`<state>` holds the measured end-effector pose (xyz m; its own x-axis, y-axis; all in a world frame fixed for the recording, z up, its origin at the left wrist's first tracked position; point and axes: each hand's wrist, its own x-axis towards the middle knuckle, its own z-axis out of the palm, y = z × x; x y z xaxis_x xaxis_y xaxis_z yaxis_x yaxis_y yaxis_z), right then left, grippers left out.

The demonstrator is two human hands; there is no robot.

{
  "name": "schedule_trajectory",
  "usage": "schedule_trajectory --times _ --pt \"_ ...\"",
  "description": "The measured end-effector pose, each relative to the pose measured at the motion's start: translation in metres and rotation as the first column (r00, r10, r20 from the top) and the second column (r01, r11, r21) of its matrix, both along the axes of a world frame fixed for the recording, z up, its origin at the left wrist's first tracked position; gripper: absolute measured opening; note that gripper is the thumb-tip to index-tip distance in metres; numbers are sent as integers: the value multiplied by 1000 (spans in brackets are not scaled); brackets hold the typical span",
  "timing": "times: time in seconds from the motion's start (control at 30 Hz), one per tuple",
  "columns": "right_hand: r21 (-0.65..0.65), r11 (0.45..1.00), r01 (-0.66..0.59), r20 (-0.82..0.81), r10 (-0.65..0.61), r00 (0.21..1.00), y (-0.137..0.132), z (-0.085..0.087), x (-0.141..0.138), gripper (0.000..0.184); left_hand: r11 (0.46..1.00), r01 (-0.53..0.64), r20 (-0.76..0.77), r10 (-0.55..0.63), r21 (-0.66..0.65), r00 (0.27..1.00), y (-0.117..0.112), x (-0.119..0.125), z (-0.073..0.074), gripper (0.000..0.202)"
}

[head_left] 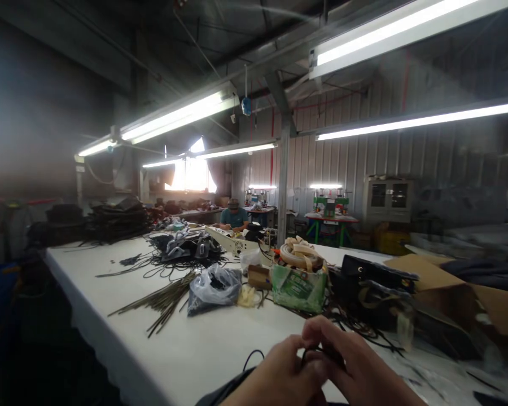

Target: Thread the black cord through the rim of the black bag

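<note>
My left hand (279, 372) and my right hand (353, 358) meet at the bottom of the view, over the near edge of the table. Both are closed, fingertips together, around a thin black cord (311, 351) that bends between them. How each finger grips it is partly hidden. A loop of dark cord (253, 354) stands up just left of my left hand, above a dark piece (222, 392) mostly covered by that forearm.
On the white table (161, 361) lie a bundle of thin strips (165, 301), a clear plastic bag (215, 287), a green box (300, 288) holding beige webbing rolls, and a black bag (372, 270). An open cardboard box (440, 276) sits at right. Another person (234, 216) sits beyond.
</note>
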<state>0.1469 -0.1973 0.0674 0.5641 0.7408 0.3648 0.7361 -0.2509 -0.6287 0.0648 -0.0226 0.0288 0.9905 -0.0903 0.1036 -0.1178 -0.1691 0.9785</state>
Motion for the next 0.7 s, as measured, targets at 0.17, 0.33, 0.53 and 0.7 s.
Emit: schedule_trajectory --times 0.17,0.33,0.53,0.7 --pt "-137 991 -11 -107 -4 994 -21 -8 5 19 981 -162 50 158 106 986 23 -16 11 35" --pt "-137 990 20 -61 -28 998 -36 -4 7 32 975 -110 -66 125 193 990 55 -30 16 37" --pt "-85 995 -49 74 56 996 -19 -4 -2 31 938 -116 -5 124 327 992 66 -27 15 36" --pt "-16 999 -42 70 43 997 -3 -8 -14 22 948 -21 49 6 318 999 30 -23 23 40"
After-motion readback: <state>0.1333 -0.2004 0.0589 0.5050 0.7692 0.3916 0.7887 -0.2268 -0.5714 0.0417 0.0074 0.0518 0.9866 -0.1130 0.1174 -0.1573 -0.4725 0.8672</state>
